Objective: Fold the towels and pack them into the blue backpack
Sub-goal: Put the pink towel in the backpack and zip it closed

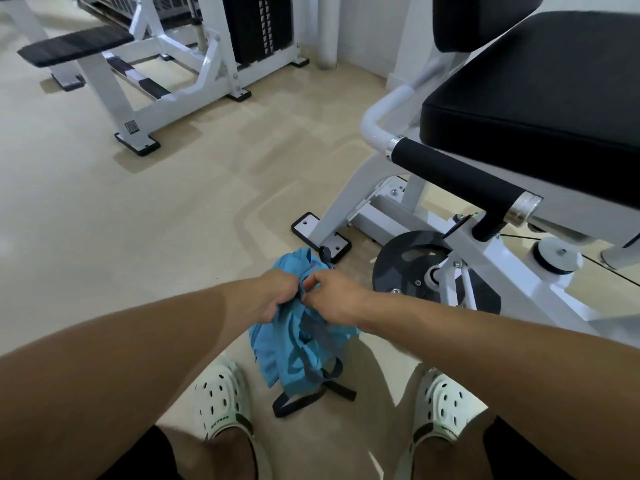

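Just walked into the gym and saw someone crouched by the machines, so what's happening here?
A person in white perforated clogs is bent over a soft blue fabric backpack that stands on the beige floor between their feet. The left hand grips the bag's top edge, and the right hand pinches something small there, possibly a zipper pull. No towels are in view. A white weight machine with a black padded seat stands just to the right.

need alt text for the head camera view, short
Both hands, left hand and right hand, grip the top of a blue backpack on the floor between feet in white clogs. White gym machines stand around; no towels show.
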A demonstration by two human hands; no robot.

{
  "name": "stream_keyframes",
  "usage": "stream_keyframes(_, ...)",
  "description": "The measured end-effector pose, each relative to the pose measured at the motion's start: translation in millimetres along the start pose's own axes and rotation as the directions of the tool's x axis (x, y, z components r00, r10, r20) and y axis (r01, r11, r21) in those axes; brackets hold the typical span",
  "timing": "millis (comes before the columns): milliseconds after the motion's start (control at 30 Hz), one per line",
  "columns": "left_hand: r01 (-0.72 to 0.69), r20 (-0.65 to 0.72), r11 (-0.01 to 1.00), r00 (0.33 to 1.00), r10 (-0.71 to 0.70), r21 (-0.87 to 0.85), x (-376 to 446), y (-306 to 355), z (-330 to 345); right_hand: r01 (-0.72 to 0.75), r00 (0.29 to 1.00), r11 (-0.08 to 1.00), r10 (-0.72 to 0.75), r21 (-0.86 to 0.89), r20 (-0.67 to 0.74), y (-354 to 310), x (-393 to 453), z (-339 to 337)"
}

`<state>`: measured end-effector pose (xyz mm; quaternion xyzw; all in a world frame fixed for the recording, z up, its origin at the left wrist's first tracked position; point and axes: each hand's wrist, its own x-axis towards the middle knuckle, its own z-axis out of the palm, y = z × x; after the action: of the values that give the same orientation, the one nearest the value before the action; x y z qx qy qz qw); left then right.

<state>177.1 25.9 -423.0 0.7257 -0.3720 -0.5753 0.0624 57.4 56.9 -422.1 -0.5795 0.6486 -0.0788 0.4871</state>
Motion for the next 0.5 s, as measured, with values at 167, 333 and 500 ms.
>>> stream_keyframes(167,-0.079,-0.013,0.997,0.997,0.079,0.007,9.0,-12.5,-1.5,0.038,0.999,0.96,-0.039,-0.276,0.003,4.4,4.6,-16.0)
stream_keyframes(333,-0.143,-0.016,0.99,0.99,0.142,-0.017,10.1,-14.1,-1.7,-0.117,0.987,0.857,0.045,-0.501,-0.154,26.4,24.2,-39.3)
stream_keyframes(500,-0.211,-0.042,0.978,0.977,0.21,-0.006,8.7,-9.9,2.9,-0.15,0.987,0.828,0.096,-0.541,-0.127,42.2,28.2,-50.8)
